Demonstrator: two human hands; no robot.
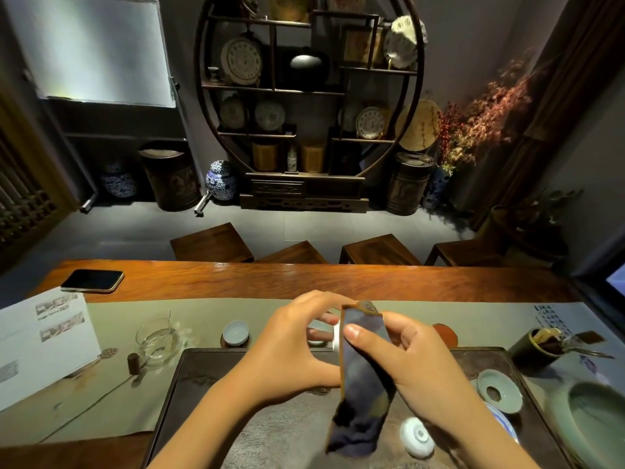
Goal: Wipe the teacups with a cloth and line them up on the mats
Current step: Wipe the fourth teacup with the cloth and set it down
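Observation:
My left hand (pixel 297 350) grips a small white teacup (pixel 337 337) above the dark tea tray (pixel 203 370); only its rim shows beside the cloth. My right hand (pixel 406 360) presses a dark blue cloth (pixel 363 377) against the cup, thumb on top, and the cloth hangs down toward the tray. One pale teacup (pixel 236 332) stands on a round dark mat (pixel 224 340) behind the tray's left end. An orange-brown mat (pixel 446 335) lies bare to the right. Another mat and cup behind my left hand are mostly hidden.
A glass pitcher (pixel 158 343) and a small wooden block (pixel 133 363) stand left of the tray. A white lid (pixel 416 436), a celadon saucer (pixel 500 391) and a large green bowl (pixel 595 424) sit at right. Papers (pixel 37 343) and a phone (pixel 92 280) lie far left.

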